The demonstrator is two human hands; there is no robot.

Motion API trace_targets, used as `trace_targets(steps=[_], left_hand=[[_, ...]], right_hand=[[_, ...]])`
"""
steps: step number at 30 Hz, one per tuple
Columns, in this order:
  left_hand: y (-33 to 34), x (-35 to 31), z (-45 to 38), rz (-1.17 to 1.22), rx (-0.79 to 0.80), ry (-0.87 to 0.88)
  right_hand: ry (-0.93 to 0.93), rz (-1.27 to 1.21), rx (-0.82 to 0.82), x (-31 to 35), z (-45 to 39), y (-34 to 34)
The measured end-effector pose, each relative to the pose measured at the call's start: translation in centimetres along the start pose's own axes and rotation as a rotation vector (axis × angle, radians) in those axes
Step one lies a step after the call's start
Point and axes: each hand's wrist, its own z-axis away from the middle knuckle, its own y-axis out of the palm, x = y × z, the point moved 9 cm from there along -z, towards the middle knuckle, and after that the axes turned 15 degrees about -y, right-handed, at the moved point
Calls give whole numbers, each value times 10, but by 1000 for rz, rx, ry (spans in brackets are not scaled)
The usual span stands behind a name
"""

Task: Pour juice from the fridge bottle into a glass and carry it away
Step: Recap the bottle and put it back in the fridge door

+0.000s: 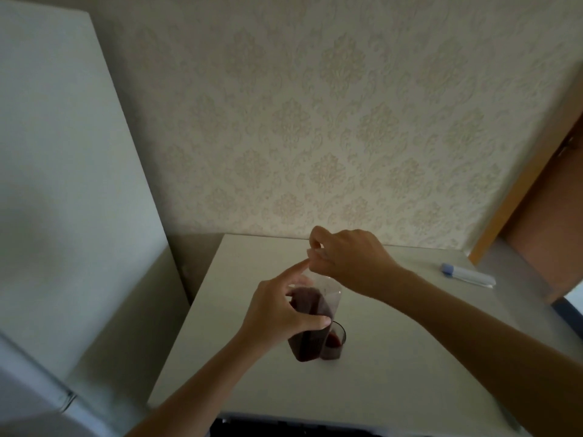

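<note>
Bottle [312, 323]: clear plastic, dark red-purple juice inside. Glass [335, 342]: dark-tinted, same red juice. Table [394, 357]: plain off-white. Wall [347, 121]: cream paper, raised damask pattern. Fridge [63, 184]: pale white-green. Small white tube [468, 275], pale blue cap. Door [545, 222]: orange-brown wood.

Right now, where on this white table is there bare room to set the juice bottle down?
Bare room: the table right of the glass, up to the white tube, and the near-left corner. Crowded: the middle, where the left hand holds the bottle beside the glass.
</note>
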Motion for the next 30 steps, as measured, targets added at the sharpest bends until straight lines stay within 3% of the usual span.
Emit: trace_targets(steps=[5, 9, 12, 15, 20, 26, 30], left_hand=[[-9, -4, 6, -9, -87, 17], [-16, 2, 5, -26, -18, 25], [-22, 1, 7, -37, 34, 54], [-30, 0, 8, -27, 41, 93], [-47, -2, 13, -134, -124, 162], [-67, -7, 21, -290, -347, 213], [-78, -7, 30, -341, -420, 196]], right_hand=[[171, 85, -25, -4, -8, 2], [-80, -53, 46, 14, -20, -1], [-306, -14, 72, 38, -24, -8], [-363, 17, 46, 46, -29, -10], [-236, 183, 42, 48, -39, -2], [50, 348, 108, 43, -53, -3], [153, 292, 123, 44, -59, -7]])
